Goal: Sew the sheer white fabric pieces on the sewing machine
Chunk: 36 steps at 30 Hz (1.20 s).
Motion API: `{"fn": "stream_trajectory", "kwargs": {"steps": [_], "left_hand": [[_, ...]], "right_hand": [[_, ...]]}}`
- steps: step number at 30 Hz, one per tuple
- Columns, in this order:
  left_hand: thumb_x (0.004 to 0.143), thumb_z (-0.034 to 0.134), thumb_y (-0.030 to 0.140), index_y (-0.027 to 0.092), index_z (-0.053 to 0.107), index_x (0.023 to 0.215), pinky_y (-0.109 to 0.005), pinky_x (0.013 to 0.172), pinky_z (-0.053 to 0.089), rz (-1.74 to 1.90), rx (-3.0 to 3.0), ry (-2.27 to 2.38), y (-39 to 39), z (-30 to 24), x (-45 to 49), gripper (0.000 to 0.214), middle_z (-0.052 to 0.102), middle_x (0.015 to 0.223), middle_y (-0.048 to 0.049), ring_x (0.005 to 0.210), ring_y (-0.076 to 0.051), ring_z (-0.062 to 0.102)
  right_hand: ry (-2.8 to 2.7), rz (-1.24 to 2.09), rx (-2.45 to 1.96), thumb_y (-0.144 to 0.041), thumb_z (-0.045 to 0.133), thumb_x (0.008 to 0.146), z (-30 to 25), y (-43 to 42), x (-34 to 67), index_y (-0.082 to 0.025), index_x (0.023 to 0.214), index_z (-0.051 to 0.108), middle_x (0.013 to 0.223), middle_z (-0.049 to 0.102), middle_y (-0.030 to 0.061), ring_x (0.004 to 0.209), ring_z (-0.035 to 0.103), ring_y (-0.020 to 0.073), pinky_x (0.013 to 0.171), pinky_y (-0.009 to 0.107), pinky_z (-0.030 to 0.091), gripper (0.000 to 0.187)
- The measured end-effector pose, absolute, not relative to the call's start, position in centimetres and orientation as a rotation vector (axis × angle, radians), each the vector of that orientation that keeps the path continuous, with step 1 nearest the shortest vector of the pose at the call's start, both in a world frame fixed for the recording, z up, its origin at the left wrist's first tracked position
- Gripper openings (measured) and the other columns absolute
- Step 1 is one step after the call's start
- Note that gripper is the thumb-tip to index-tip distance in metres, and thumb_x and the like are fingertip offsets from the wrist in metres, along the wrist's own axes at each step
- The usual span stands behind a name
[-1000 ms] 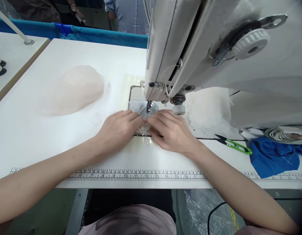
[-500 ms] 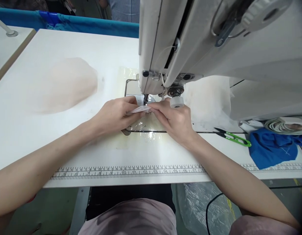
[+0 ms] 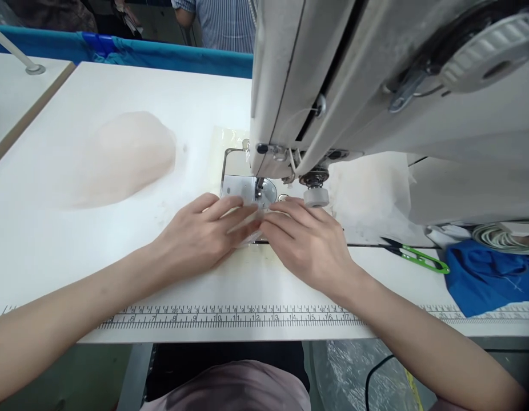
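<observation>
In the head view a small piece of sheer white fabric (image 3: 249, 237) lies between my two hands, just in front of the sewing machine's presser foot (image 3: 259, 187). My left hand (image 3: 204, 231) has its fingers stretched over the fabric's left side; its thumb is hidden beneath. From the right, my right hand (image 3: 309, 242) keeps its fingertips together on the other edge. Much of the fabric is covered by the fingers, so I cannot make out its full shape. The sewing machine (image 3: 307, 85) rises right behind the hands.
Another sheer piece (image 3: 136, 157) lies on the white table (image 3: 196, 97) at left, with pale fabric (image 3: 371, 191) right of the needle. Green thread snips (image 3: 419, 258) and a blue cloth (image 3: 489, 274) sit at right. A ruler strip (image 3: 256, 317) edges the front. A person (image 3: 225, 23) is across.
Both hands have come down from holding the sheer fabric raised and pinched at the needle to laying it low before the presser foot. The view has tilted slightly.
</observation>
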<state>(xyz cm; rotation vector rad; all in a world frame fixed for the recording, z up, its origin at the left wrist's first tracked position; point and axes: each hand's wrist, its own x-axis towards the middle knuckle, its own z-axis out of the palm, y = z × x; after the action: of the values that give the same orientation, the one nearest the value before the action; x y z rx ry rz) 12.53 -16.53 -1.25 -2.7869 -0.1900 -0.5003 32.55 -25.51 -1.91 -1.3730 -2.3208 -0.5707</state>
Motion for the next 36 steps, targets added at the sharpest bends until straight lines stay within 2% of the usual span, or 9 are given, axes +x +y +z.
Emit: {"fn": "stream_trajectory", "kwargs": {"steps": [3,8,15,18,24,29,36], "left_hand": [[0.096,0.05,0.015,0.018,0.064,0.122,-0.036,0.086,0.047,-0.463,-2.79,-0.238,-17.0,-1.3,12.4,0.029,0.068,0.125,-0.0049,0.122,-0.022,0.058],[0.097,0.05,0.014,0.02,0.062,0.123,-0.039,0.093,0.045,-0.446,-2.858,-0.278,-16.7,-1.7,12.2,0.029,0.068,0.125,-0.0046,0.128,-0.022,0.055],[0.098,0.047,0.016,0.019,0.061,0.126,-0.042,0.094,0.043,-0.48,-2.868,-0.281,-15.6,-2.0,12.7,0.032,0.067,0.126,-0.0073,0.127,-0.022,0.056],[0.1,0.043,0.017,0.021,0.057,0.131,-0.043,0.098,0.04,-0.459,-2.87,-0.33,-15.1,-2.1,12.9,0.034,0.064,0.13,-0.0072,0.129,-0.021,0.054],[0.1,0.047,0.036,0.019,0.057,0.131,-0.047,0.097,0.041,-0.481,-2.89,-0.405,-15.4,-2.1,12.8,0.037,0.061,0.134,-0.011,0.126,-0.026,0.057],[0.1,0.046,0.029,0.017,0.062,0.123,-0.044,0.097,0.044,-0.547,-2.898,-0.357,-16.9,-1.9,12.6,0.03,0.067,0.125,-0.0066,0.119,-0.022,0.062],[0.099,0.048,0.026,0.013,0.063,0.121,-0.049,0.11,0.04,-0.546,-2.974,-0.35,-16.7,-2.0,12.5,0.031,0.068,0.122,-0.0105,0.116,-0.023,0.064]], "right_hand": [[-2.326,-0.561,-1.365,-0.004,0.055,0.091,-2.0,-25.6,32.4,-0.017,0.083,0.07,0.093,0.076,0.0015,0.098,0.066,0.0171,0.087,0.032,0.048,0.022],[-2.343,-0.551,-1.378,-0.007,0.053,0.093,-2.0,-25.4,32.4,-0.017,0.082,0.07,0.089,0.076,0.0017,0.092,0.067,0.0166,0.086,0.033,0.051,0.023],[-2.34,-0.628,-1.4,-0.003,0.052,0.092,-2.3,-24.7,32.8,-0.017,0.077,0.069,0.087,0.075,0.0006,0.084,0.066,0.0133,0.084,0.029,0.051,0.026],[-2.325,-0.666,-1.426,-0.002,0.051,0.092,-2.5,-24.2,33.1,-0.017,0.083,0.07,0.088,0.076,0.0008,0.083,0.065,0.0135,0.089,0.03,0.049,0.026],[-2.323,-0.613,-1.457,-0.005,0.053,0.092,-2.7,-24.1,33.2,-0.014,0.097,0.072,0.094,0.076,0.0029,0.088,0.067,0.0166,0.095,0.035,0.048,0.022],[-2.338,-0.553,-1.446,-0.02,0.054,0.096,-2.7,-24.9,32.9,-0.015,0.101,0.073,0.105,0.075,0.0038,0.092,0.066,0.0175,0.101,0.04,0.046,0.02],[-2.342,-0.528,-1.476,-0.021,0.053,0.098,-2.6,-25.3,32.8,-0.015,0.103,0.073,0.109,0.075,0.0033,0.092,0.067,0.0179,0.104,0.043,0.044,0.022]]}}
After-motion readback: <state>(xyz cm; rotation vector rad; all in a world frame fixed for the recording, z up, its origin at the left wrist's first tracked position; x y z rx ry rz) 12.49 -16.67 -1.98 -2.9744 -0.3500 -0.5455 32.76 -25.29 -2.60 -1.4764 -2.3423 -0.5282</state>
